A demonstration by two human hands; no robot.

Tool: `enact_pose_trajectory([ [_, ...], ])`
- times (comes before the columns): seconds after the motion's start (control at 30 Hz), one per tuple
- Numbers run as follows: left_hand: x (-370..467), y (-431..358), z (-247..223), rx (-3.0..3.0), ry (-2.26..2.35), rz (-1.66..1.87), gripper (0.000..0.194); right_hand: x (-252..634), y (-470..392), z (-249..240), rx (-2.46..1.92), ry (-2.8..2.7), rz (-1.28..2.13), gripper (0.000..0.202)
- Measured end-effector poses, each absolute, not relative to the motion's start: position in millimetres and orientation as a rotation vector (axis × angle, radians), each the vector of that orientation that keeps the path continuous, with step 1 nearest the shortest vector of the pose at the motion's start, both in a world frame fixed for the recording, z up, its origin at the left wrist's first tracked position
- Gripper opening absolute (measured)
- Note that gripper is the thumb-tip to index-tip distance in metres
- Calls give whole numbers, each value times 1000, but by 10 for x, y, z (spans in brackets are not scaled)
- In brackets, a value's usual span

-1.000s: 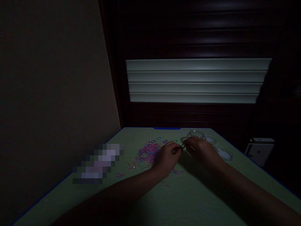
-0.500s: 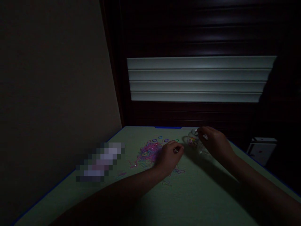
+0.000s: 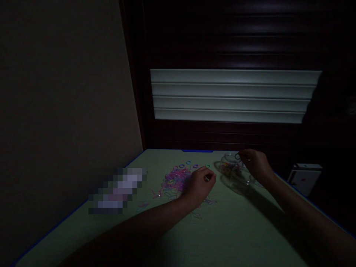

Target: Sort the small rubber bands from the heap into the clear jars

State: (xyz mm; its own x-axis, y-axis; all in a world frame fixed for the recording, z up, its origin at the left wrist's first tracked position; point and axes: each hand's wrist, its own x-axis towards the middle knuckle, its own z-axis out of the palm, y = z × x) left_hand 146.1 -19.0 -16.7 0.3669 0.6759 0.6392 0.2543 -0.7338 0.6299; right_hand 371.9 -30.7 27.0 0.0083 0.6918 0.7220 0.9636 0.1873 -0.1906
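My left hand [image 3: 202, 182] is curled closed at the right edge of a pile of small elastic hair ties [image 3: 178, 178], mostly pink. A small pale bit shows inside its fingers, too dark to name. Farther right, my right hand [image 3: 257, 163] is raised with thumb and fingers pinched around a small dark elastic hair tie [image 3: 237, 156]. Below and beside it stand two clear containers: a jar [image 3: 226, 167] with colourful bands inside, and a clear round bowl-like jar [image 3: 241, 185] in front, whose contents I cannot make out.
A blurred-out item [image 3: 119, 191] lies on the left of the pale green table [image 3: 222, 237]. Several single rings [image 3: 188, 162] lie behind the pile. A wall is on the left, dark louvred panels [image 3: 228, 96] behind, and a white box [image 3: 305, 180] beyond the right edge.
My right hand has lifted slightly and shifted right, uncovering more of the clear containers and the small ring at its fingertips. My left hand has hardly moved.
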Motion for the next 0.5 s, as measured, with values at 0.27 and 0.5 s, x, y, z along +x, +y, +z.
enact_pose_trajectory([
  [0.27,1480,-165,-192,2194,800,1350,13,3735,-201,289,-1587,-1724,-453,25],
  [0.5,1465,-151,-189,2166,811,1352,13,3593,-315,296,-1441,-1720,-441,21],
])
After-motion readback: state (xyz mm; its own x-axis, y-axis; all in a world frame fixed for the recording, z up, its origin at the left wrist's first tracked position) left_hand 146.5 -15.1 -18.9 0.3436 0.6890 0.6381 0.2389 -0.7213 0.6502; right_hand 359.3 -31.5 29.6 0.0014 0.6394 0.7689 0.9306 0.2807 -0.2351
